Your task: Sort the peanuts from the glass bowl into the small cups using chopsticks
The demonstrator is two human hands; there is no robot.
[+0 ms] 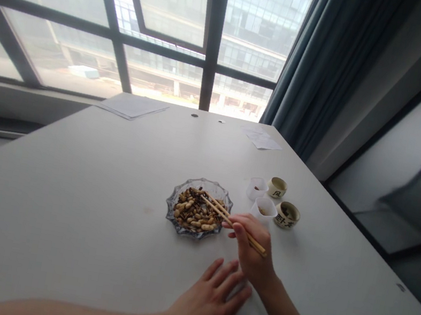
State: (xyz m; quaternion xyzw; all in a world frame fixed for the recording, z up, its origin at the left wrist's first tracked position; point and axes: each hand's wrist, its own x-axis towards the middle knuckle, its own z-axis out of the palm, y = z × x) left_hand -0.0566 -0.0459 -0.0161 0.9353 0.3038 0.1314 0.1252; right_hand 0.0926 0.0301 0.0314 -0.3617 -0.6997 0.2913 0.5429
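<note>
My right hand (254, 246) is closed round a pair of wooden chopsticks (247, 236). Their tips reach into a scalloped glass bowl (177, 226) filled with peanuts in the shell (194, 222) and darker, thin pieces that may be seeds. Whether the tips pinch anything is too small to tell. Flat on the white table, just in front of the bowl, rests my left hand (209, 304), fingers spread and holding nothing. Beyond my right hand are two small translucent plastic cups, a nearer one (264, 214) and a farther one (255, 193), each with a little something inside.
Two small cream ceramic cups with dark characters, one nearer (285, 222) and one farther (276, 193), stand right of the plastic cups. Paper sheets lie at the table's far left (133, 107) and far right (262, 138). Behind the table (87, 184) are windows and a curtain (312, 61).
</note>
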